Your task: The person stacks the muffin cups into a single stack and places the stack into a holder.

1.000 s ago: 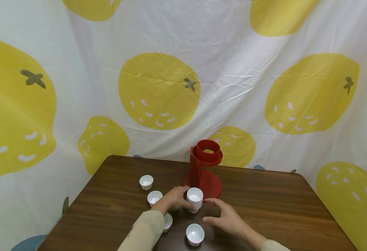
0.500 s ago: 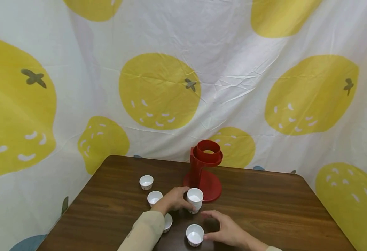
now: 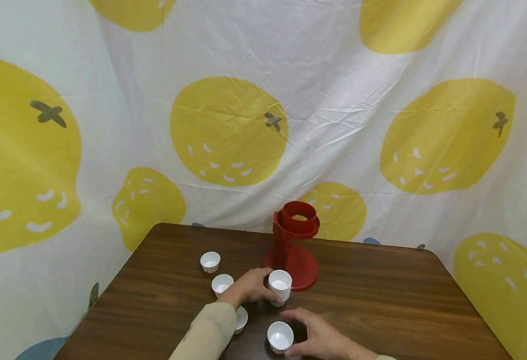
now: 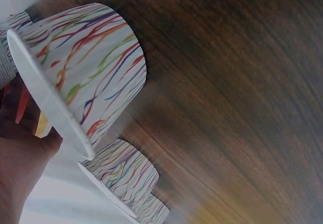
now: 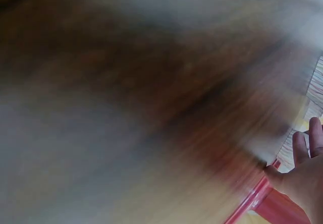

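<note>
Holds the stacked cups (image 3: 281,292) in the left hand (image 3: 251,287), upright on the table (image 3: 380,300), just to the near side of the red stand (image 3: 303,265). Clamped on the left of that stack with the left grip, with the thumb on the near side and the fingers round toward the far side. White inside, with mouth upward and at least one cup below another.

Curves the right hand (image 3: 319,336) round the right and far sides of the near cup (image 3: 280,340), with the thumb and fingers of that grip apart. Cannot tell whether touching the wall there. Upright too, nearer than the stack and apart from it.

To the left, in a slanting line: the far-left cup (image 3: 210,262), well apart from both hands; the middle-left cup (image 3: 221,284), partly hidden behind the left wrist; and the near-left cup (image 3: 242,320), partly covered by the beige sleeve (image 3: 207,327).

In the left wrist view, wavy coloured streaks on the outer walls. Mostly blurred in the right wrist view.

Toward the far edge, a round base and a raised ring on the red stand. Behind, a white cloth (image 3: 335,65) printed with big yellow lemons.
</note>
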The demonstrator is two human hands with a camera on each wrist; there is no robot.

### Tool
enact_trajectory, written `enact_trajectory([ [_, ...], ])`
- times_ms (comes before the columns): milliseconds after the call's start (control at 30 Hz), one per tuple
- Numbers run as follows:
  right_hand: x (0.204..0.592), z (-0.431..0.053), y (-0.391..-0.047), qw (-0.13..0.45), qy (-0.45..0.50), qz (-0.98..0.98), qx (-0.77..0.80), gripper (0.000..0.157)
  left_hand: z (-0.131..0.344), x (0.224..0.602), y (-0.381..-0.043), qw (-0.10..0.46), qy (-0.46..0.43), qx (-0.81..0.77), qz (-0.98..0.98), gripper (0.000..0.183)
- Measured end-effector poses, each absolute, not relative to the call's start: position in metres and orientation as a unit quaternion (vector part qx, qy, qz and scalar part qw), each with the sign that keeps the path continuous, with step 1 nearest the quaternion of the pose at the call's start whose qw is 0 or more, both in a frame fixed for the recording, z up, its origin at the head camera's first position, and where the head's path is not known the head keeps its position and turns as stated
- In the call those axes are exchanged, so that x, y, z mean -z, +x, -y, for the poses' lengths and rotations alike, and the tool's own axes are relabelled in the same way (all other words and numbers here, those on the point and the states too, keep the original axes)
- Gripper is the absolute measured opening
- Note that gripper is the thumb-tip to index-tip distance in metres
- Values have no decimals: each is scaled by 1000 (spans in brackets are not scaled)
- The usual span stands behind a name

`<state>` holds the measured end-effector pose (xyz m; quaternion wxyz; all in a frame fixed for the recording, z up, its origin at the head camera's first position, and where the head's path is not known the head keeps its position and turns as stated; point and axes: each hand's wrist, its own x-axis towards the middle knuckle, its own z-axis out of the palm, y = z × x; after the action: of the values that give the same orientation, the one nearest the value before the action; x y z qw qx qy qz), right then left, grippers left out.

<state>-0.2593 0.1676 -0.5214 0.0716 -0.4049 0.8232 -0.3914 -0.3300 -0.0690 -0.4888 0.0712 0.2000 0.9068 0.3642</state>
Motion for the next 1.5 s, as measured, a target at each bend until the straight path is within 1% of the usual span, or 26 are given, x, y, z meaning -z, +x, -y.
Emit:
enact_trajectory([
  [100,524,-165,-260,42,-424,-823,375,66,69,488,-330,74,198,-367,-906,56],
  [200,527,-164,-260,10,-440,-822,360,61,68,489,-330,79,194,-372,-904,56],
  [300,528,-164,-261,-5,-448,-823,350,57,68,489,-330,81,190,-372,-905,57],
  [567,525,-165,-260,12,-432,-830,352,57,69,489,-328,78,193,-366,-907,57],
  [1100,513,-167,-265,26,-398,-832,385,59,69,487,-329,83,192,-365,-907,57],
  [1333,507,-167,-264,45,-372,-840,392,60,69,486,-329,86,190,-366,-907,57],
  [1433,503,-167,-264,43,-365,-844,391,60,69,486,-329,87,190,-366,-907,57],
  [1500,501,-168,-264,29,-368,-845,387,59,69,486,-329,86,192,-365,-907,57],
])
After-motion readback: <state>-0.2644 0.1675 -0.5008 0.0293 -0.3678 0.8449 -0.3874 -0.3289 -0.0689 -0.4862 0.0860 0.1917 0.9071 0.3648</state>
